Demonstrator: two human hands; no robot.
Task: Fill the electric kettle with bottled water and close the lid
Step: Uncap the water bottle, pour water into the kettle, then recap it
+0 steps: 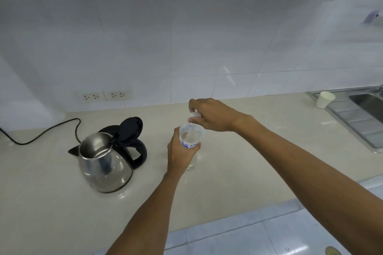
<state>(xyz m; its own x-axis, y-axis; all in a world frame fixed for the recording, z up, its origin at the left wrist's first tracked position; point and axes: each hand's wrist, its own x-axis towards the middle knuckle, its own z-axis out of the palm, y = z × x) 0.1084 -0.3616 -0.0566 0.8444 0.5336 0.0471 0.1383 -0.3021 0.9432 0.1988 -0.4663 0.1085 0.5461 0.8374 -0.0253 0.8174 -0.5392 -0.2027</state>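
Observation:
A steel electric kettle (104, 163) with a black handle stands on the cream counter (51, 203), its black lid (130, 130) flipped up and open. To its right, a clear water bottle (191, 133) with a blue-printed label stands upright on the counter. My left hand (180, 154) is wrapped around the bottle's body. My right hand (209, 115) pinches the white cap (194, 115) on the bottle's neck from above.
The kettle's black cord (47, 131) runs left along the counter below two wall sockets (106, 95). A white paper cup (325, 100) stands on the steel sink's drainboard (356, 122) at far right. The counter's front edge drops to a tiled floor.

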